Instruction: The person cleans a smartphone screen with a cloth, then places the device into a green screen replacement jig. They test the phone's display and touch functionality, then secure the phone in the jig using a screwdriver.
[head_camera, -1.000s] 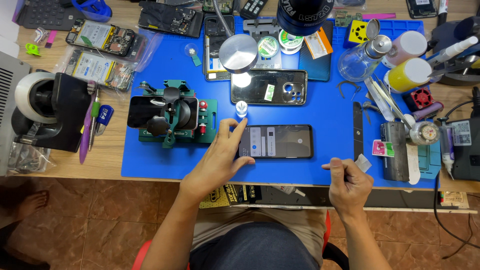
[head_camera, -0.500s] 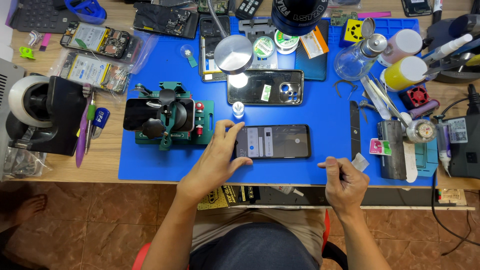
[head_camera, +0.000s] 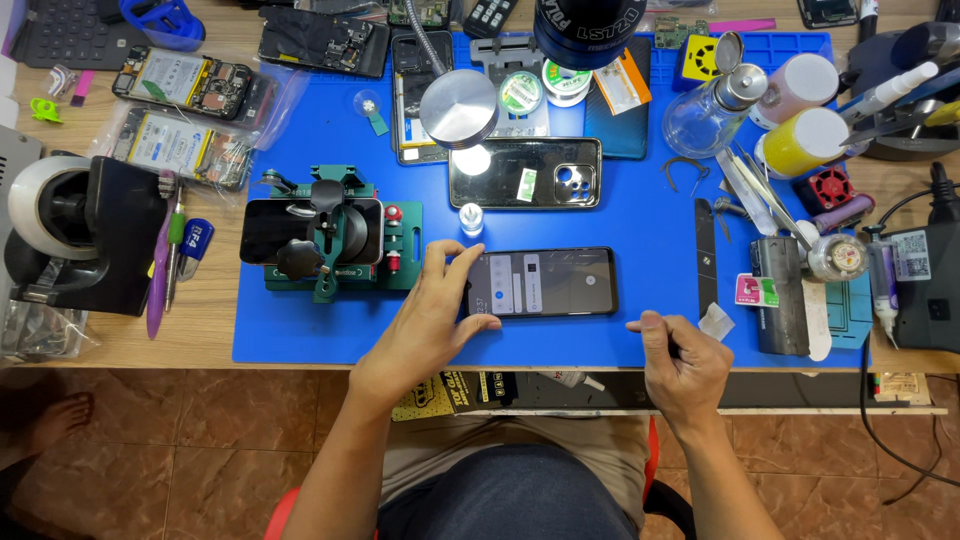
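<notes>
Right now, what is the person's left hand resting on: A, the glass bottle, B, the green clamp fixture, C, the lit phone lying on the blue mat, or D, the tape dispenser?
C: the left hand covers the left end of the lit phone on the blue mat, while the green clamp fixture sits untouched just to its left.

The smartphone (head_camera: 540, 283) shows a glossy glass screen on a matt blue rubbery mat (head_camera: 640, 215); the surrounding surface (head_camera: 210, 335) looks like smooth pale wood.
</notes>
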